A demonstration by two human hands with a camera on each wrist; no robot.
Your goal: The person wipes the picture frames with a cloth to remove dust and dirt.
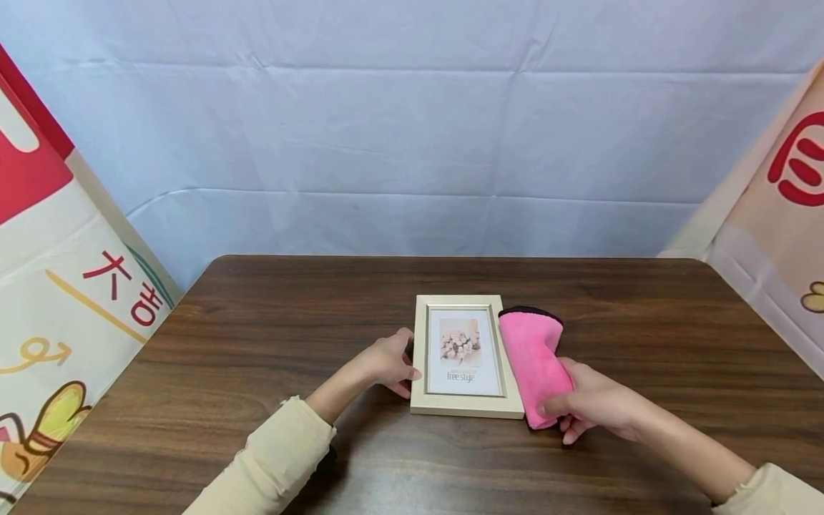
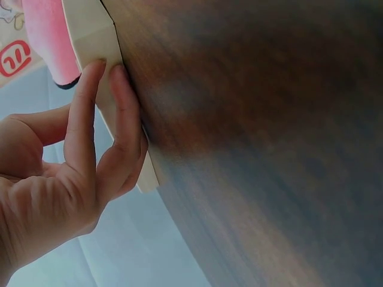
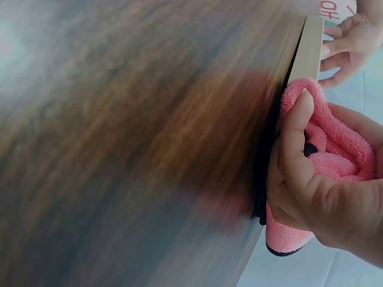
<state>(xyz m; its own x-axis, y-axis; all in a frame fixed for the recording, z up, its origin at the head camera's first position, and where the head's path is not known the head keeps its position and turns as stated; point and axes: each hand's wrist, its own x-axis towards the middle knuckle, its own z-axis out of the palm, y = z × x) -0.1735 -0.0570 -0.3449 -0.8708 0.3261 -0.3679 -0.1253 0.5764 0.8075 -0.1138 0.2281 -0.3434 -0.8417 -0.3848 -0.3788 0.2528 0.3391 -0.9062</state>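
Right hand point(image 1: 592, 400) grips the near end of a pink cloth point(image 1: 529, 357), thumb on top and other fingers curled around the folded pile, with cloth filling the gap. Left hand point(image 1: 386, 361) has extended fingers touching the side edge of a picture frame point(image 1: 466, 355); whether its thumb also bears on the frame, I cannot tell. From my remote views, I judge the cloth light, soft and pliant, its plush surface easy to pinch; the secure hold is a folded section between thumb and fingers. I judge the frame stiff and fairly light, its smooth rim inclined to slip, and its front, if glazed, fragile; hold it by the outer rim and avoid pressing over the floral print point(image 1: 460, 343). With the frame as dial centre in my head view, the left hand sits at 9 o'clock, in contact; the cloth lies at 3 o'clock, close against the rim; the right hand is beyond it, toward 4 o'clock. Taken from the right hand, the frame lies between 9 and 10 o'clock, and the cloth's dark-edged far end points toward 11 o'clock. The frame rests face up on the wood-grain table point(image 1: 290, 300).
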